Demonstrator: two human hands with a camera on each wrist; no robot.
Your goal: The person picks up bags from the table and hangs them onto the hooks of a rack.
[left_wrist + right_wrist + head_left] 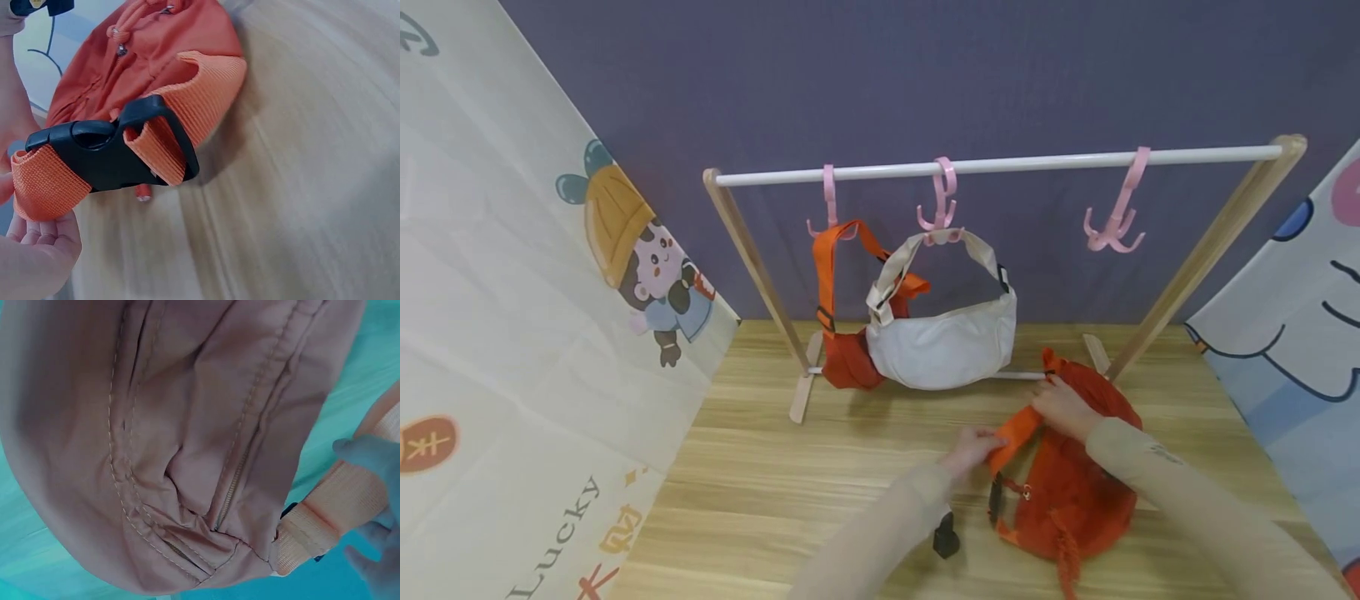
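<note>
A red-orange fabric bag [1075,492] lies on the wooden surface at the right, with a wide orange strap [1017,435] and a black side-release buckle [100,147]. My left hand [973,450] pinches the strap near the buckle, which looks fastened in the left wrist view. Near the bag's far end, my right hand [1066,410] grips the strap, its fingertips partly hidden. The right wrist view shows the bag's zipped, stitched side [187,456] close up.
A white rail [1022,167] on wooden legs spans the back. A white bag [943,346] and another orange bag [853,358] hang there from pink hooks [942,196]. A third pink hook [1120,204] carries no bag. Printed cloths [655,275] flank the sides.
</note>
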